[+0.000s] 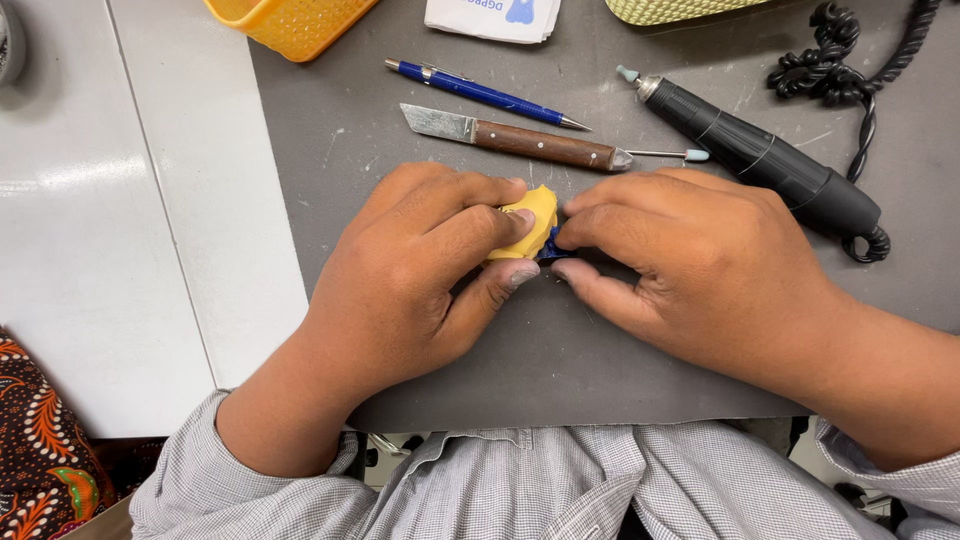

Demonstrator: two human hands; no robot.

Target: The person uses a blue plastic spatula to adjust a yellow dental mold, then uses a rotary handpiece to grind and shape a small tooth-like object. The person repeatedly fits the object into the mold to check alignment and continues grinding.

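Head view: a yellow cast (530, 222) is pinched between the fingers of the left hand (410, 270), with the index and middle fingertips (520, 215) laid over its top and the thumb curled beneath it. A small dark blue piece (552, 248) is seen against the cast's right edge, and it is gripped narrowly by the fingertips of the right hand (690, 260), whose thumb is stretched out just below it. What the blue piece is cannot be told, since most of it is hidden by the fingers. Both hands are rested on a grey mat (560, 370), near its middle, and are met at the cast.

Just beyond the hands, a knife (515, 139) with a brown wooden handle is laid across the mat, its blade pointed left. A thin bur (668, 154) with a pale tip is placed at the handle's right end. Behind the knife, a blue pen (485, 94) is set at a slant. To the right, a black handpiece (760, 155) is laid diagonally, and its coiled cord (845, 60) is trailed toward the upper right corner.

At the top edge, an orange basket (290, 22), a white packet (492, 18) and part of a pale woven basket (670, 10) are cut off by the frame. A white table (130, 220) is seen left of the mat, and patterned cloth (40, 450) at the lower left. Grey checked sleeves (520, 490) are worn on both arms.
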